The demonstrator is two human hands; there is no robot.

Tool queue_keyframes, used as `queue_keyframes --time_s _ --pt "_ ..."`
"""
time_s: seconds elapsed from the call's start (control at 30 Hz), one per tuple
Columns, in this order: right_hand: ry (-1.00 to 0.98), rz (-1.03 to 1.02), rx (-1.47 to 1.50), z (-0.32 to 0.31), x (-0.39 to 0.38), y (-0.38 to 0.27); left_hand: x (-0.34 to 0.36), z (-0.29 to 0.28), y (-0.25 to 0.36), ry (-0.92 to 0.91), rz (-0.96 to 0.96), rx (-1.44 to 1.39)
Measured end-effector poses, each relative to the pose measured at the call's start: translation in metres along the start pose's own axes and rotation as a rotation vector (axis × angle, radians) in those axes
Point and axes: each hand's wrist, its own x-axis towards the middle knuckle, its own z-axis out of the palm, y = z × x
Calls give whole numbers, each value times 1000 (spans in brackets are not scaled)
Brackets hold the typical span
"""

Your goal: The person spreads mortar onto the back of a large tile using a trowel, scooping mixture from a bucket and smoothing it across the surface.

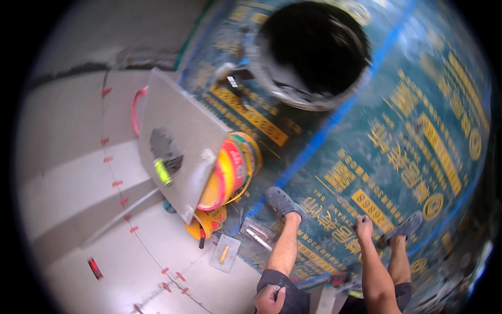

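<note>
My left hand (pixel 270 299) is at the lower edge by my dark shorts, thumb and fingers curled; whatever might be inside it is hidden. Farther forward, my right hand (pixel 363 228) is closed above the green floor covering (pixel 334 209), its palm turned out of sight. Left of centre, a grey tile (pixel 183 115) leans tilted on a colourful bucket (pixel 232 167). Grey mortar (pixel 163 141) clings to the tile beside a yellow-green tool handle (pixel 163 172). Neither hand touches them.
A large dark-mouthed tub (pixel 282 86) stands at the far side. Near my left foot lie a flat trowel (pixel 226 253), a metal-edged tool (pixel 257 234) and a yellow tool (pixel 206 224). Red tile spacers (pixel 124 201) line the joints of the pale tiles (pixel 172 230).
</note>
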Motion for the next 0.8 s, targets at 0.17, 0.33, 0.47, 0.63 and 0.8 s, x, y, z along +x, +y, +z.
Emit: queue_keyframes --time_s 0.17,0.33,0.47,0.63,0.8 --pt "-342 -327 466 34 -113 -344 26 -32 -58 107 -69 -192" --pt "-606 -612 -151 220 -199 -535 61 -58 -90 84 -157 -333" --pt "-569 -624 -670 342 -226 -605 90 -71 -98 83 -214 -486" --pt "-256 -498 -530 381 -219 -609 99 -93 -116 162 -296 -615" --pt "-621 61 -297 350 -216 -626 93 -75 -103 73 -416 -691"
